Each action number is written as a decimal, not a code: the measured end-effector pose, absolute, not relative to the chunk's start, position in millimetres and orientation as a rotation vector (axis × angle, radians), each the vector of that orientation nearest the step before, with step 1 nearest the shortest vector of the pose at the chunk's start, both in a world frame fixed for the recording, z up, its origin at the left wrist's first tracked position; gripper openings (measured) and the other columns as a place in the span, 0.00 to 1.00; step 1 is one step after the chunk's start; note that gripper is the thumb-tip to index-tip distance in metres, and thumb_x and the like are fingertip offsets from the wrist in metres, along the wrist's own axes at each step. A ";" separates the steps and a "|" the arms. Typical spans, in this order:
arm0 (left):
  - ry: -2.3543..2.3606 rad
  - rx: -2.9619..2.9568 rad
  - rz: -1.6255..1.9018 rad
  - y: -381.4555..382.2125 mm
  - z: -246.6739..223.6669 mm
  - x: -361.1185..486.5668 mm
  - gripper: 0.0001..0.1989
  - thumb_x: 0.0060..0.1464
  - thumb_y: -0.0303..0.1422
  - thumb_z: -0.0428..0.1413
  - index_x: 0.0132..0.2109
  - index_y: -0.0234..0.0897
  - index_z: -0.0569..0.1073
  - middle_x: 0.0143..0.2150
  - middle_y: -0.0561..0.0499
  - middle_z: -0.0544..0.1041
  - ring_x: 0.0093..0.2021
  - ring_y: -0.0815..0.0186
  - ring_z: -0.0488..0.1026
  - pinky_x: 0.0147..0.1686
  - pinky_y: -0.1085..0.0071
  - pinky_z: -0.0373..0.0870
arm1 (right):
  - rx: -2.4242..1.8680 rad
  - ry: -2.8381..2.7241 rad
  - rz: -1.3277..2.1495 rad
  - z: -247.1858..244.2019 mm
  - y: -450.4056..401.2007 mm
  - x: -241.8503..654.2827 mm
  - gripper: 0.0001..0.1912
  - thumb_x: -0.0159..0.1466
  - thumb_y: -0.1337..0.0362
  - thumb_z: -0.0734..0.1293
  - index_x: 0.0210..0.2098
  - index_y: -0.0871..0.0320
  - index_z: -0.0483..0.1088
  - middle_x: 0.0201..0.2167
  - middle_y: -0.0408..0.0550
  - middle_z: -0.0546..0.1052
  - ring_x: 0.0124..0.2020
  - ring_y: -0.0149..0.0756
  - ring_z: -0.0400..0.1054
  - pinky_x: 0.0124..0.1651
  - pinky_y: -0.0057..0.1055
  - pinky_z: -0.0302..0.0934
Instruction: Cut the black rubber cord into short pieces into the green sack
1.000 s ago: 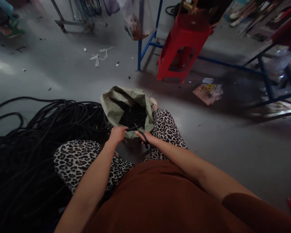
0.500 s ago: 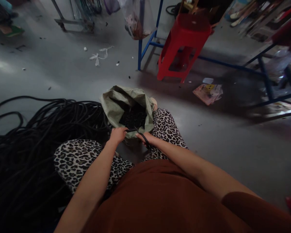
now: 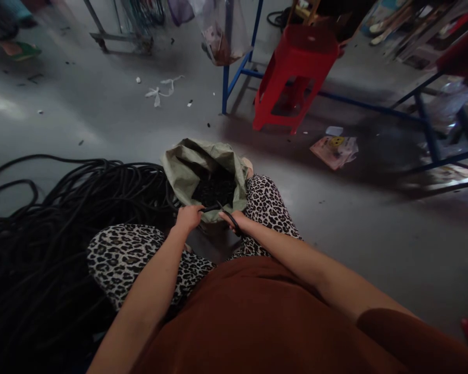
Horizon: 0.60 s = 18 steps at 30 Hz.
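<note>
In the head view, I see a person sitting low, with an open sack (image 3: 181,182) on the floor (image 3: 140,119) between the two knees. I think it is placed there so that its mouth lies directly under the work of both hands, and the legs can perhaps keep it from tipping. Inside are many small black pieces (image 3: 214,192), well below the rim.

The left hand (image 3: 188,217) is closed around a black cord (image 3: 211,208), at the near edge of the sack. The grip is narrow, and a short part comes out toward the right hand (image 3: 234,221). Holding it close to this part probably makes it stiff, so it does not bend away.

The right hand is holding black scissors (image 3: 236,225) by the handles, also by the near edge, toward its right corner. Their blades point away from the body and meet the cord near its free end; how far they are open, I cannot tell. Being above the sack, this end has the opening under it.

The long black coils (image 3: 132,200) lie on the floor, just beside the left edge of the sack, on the side of the holding hand, which seems a short reach. Whether the cord is joined to them, I cannot see clearly.
</note>
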<state>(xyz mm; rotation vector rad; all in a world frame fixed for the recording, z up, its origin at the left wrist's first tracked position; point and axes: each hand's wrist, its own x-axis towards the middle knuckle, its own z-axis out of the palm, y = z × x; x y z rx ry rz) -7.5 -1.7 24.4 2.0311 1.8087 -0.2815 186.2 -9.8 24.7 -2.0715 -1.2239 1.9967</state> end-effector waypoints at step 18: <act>1.848 2.051 -0.096 -1.7 26.5 -3.4 0.18 0.54 0.35 0.46 0.50 0.43 0.71 0.47 0.49 0.75 0.48 0.61 0.70 0.47 0.66 0.62 | -1.937 -1.424 2.164 11.0 -10.8 185.7 0.33 0.59 0.37 0.52 0.37 0.64 0.65 0.16 0.47 0.69 0.14 0.31 0.64 0.13 0.21 0.51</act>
